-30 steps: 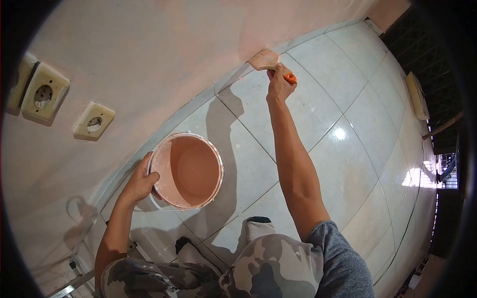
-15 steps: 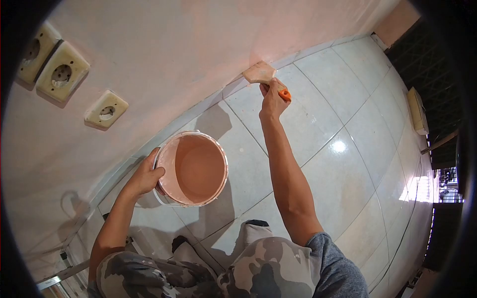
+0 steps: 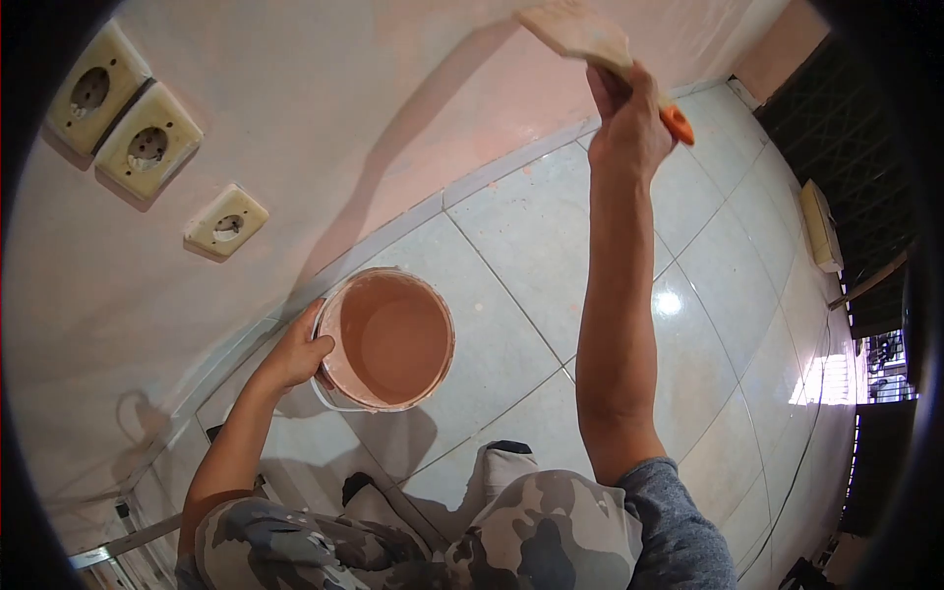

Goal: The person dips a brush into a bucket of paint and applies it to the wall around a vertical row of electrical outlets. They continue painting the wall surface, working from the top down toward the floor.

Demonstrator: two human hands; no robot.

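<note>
My left hand point(image 3: 295, 351) grips the rim and side of a round white bucket point(image 3: 444, 339), which is tilted so its pinkish-orange paint point(image 3: 398, 339) shows inside. High in the view, my right hand point(image 3: 629, 118) holds a wide paintbrush point(image 3: 580, 31) by its handle, whose orange end point(image 3: 678, 125) sticks out beyond the fingers. The brush's broad bristles are at the pale pink wall point(image 3: 442, 108); whether they touch it I cannot tell.
Two joined sockets point(image 3: 147, 147) and a single socket point(image 3: 227, 223) are on the wall at left. Pink drops mark the tiled floor point(image 3: 511, 256) by the baseboard. A metal ladder-like frame point(image 3: 128, 546) stands lower left. A cable point(image 3: 801, 462) runs along the right.
My right hand has moved the brush from the wall's bottom edge up and to the right, higher on the wall. The bucket and my left hand have barely shifted.
</note>
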